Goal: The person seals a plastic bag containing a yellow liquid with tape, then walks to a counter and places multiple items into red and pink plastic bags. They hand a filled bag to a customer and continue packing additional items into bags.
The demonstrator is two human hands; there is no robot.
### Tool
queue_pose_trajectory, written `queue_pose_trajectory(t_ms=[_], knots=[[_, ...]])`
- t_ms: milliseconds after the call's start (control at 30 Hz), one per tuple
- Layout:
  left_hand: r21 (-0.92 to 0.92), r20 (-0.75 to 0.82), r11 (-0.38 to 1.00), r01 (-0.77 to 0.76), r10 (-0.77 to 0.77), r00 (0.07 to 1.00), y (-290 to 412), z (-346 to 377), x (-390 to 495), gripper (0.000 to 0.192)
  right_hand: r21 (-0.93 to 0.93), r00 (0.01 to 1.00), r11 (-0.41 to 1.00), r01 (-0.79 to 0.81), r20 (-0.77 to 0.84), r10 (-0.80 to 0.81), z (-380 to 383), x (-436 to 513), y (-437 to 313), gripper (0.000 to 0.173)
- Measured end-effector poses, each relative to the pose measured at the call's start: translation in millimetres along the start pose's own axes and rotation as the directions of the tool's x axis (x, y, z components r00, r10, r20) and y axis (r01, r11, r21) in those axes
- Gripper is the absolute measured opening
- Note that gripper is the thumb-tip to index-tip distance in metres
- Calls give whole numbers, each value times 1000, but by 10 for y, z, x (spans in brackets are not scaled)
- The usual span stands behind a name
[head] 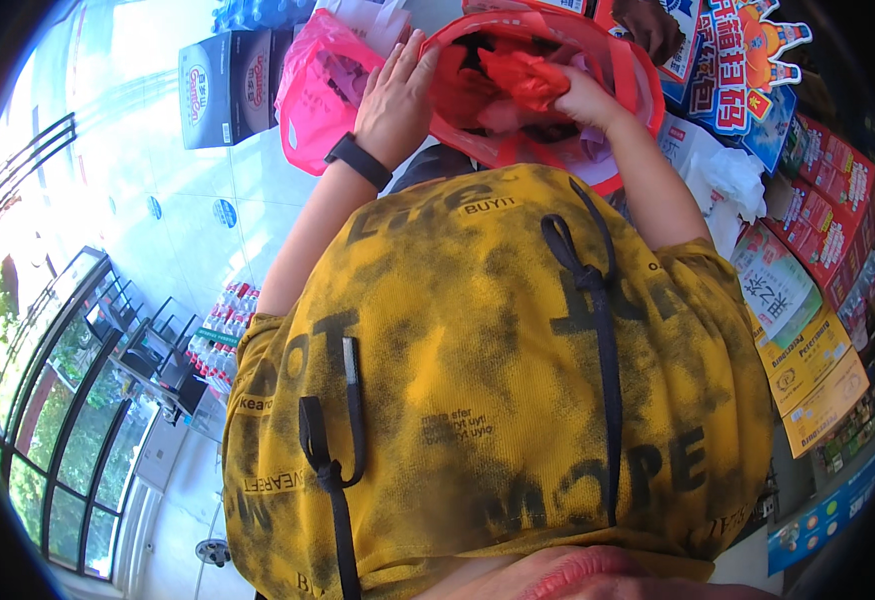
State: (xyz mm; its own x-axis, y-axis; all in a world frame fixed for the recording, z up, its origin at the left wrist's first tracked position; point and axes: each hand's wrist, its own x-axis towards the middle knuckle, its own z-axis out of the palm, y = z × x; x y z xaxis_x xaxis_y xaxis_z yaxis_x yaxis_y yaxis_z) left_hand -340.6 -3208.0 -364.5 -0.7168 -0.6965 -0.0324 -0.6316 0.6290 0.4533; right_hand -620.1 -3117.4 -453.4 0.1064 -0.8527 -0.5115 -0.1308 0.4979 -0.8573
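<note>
My right hand (591, 97) grips a crumpled red plastic bag (521, 77) over the mouth of a large red tote bag (651, 94). Its fingertips are partly hidden by the crumpled plastic. Dark, red and pale purple pieces lie inside the tote, too jumbled to tell apart. My left hand (400, 105), with a black band on its wrist, lies with straight fingers against the tote's left rim; its palm and thumb are hidden. Just left of it stands a pink plastic bag (310, 135) with crumpled purplish contents.
A dark Ganten carton (223, 90) stands on the pale tiled floor (257, 169) at left. Right are red cartons (831, 202), a white plastic bag (734, 180) and yellow beer cartons (812, 375). Packed bottles (220, 334) stand behind on the left. A dark brown object (647, 30) is at the top.
</note>
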Motion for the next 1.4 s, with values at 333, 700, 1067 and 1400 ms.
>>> queue_pose_trajectory(t_ms=[333, 700, 1067, 1400], knots=[[-196, -192, 977, -86, 47, 980, 300, -297, 94, 61, 785, 996, 615, 75, -25, -91, -208, -521, -591, 51], [-753, -35, 632, 181, -313, 949, 475, -641, 290, 37, 606, 938, 720, 338, -152, -313, 327, -487, -1322, 64], [-927, -37, 351, 134, -441, 897, 137, -1179, 60, 32, 721, 885, 551, 420, -461, -70, -36, -225, -1263, 32], [-977, -193, 202, -70, -694, 694, -468, -1752, -277, 19, 781, 836, 339, 525, -548, -31, -491, -84, -1367, 30]])
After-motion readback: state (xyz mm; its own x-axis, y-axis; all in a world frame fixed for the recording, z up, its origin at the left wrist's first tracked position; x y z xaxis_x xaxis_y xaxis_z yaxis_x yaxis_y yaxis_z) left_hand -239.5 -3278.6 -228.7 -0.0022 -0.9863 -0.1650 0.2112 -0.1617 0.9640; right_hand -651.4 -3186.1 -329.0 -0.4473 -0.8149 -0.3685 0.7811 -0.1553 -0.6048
